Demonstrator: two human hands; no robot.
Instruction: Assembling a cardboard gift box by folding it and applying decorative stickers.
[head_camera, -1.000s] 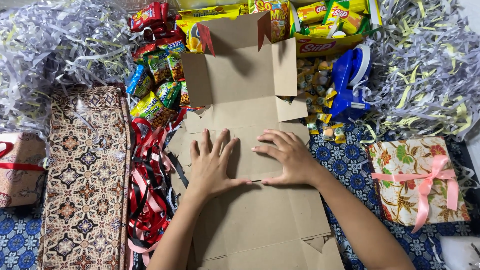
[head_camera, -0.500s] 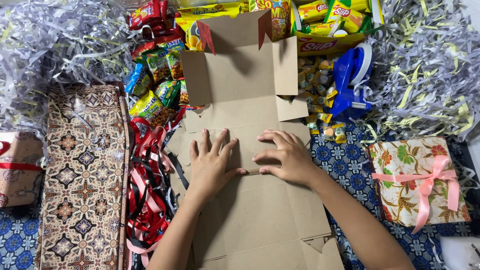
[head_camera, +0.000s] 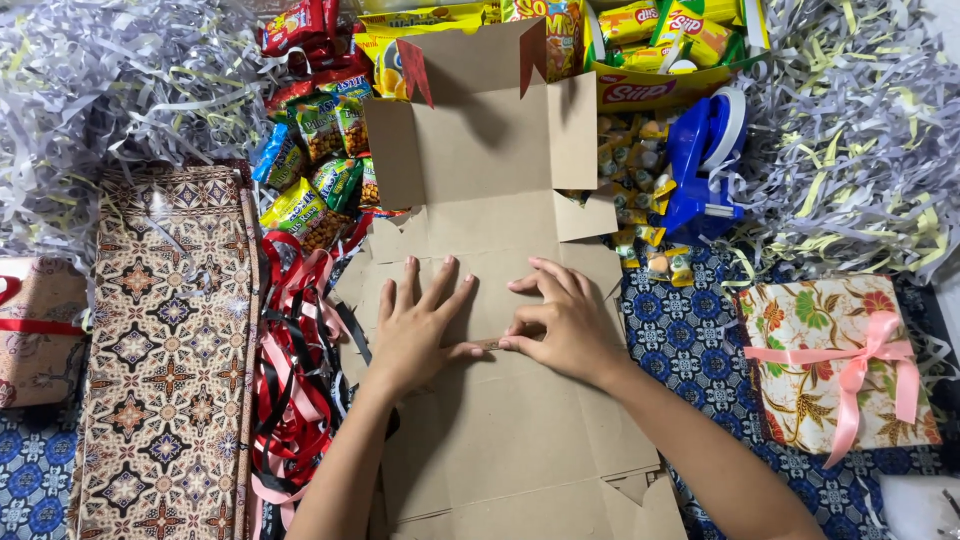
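Observation:
A flat, unfolded brown cardboard box (head_camera: 500, 440) lies in front of me, its far panel and side flaps standing up. My left hand (head_camera: 418, 325) lies flat on the middle panel, fingers spread. My right hand (head_camera: 558, 322) rests beside it, fingers curled and pressing along a fold line in the cardboard. The thumbs of the two hands nearly meet. Neither hand grips anything.
A patterned wrapped box (head_camera: 165, 350) and a tangle of red, black and pink ribbons (head_camera: 295, 390) lie left. Snack packets (head_camera: 315, 160) sit beyond. A blue tape dispenser (head_camera: 700, 160) and a floral gift with pink bow (head_camera: 835, 370) are right. Shredded paper (head_camera: 860, 130) fills both far corners.
My right hand's fingers have curled inward and drawn toward my left hand along the fold. My left hand has stayed flat in much the same place.

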